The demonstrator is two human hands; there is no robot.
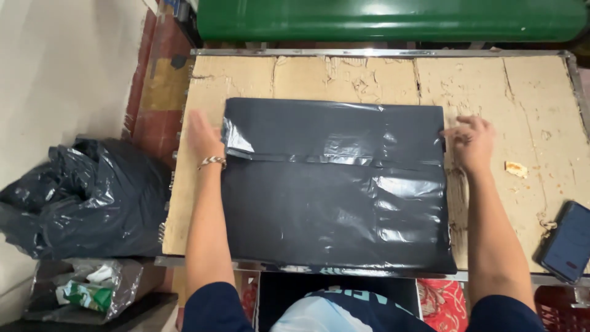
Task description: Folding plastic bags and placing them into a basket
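The fingers of the left hand (201, 136) lie straight and together, flat on the bench (528, 92), their inner edge pressed against the left side of a folded black plastic bag (335, 197); nothing is gripped. A braided bracelet (212, 162) circles that wrist. The fingers of the right hand (473, 142) are bent and slightly spread, their tips touching the bag's upper right corner, palm down on the bench; whether they pinch the plastic cannot be told. The bag lies flat in the middle of the bench, a wide dark rectangle with a fold line running across its upper part, its lower edge reaching the bench's near rim. The bench top is covered with worn, cracked cardboard. A small crumb-like scrap (516, 169) sits right of the right hand, and a dark phone (568, 241) rests near the bench's right edge. Left of the bench, a crumpled heap of black plastic bags (80, 197) sits above a clear bag of rubbish (86, 289). A green cylinder (393, 18) lies beyond the far rim.
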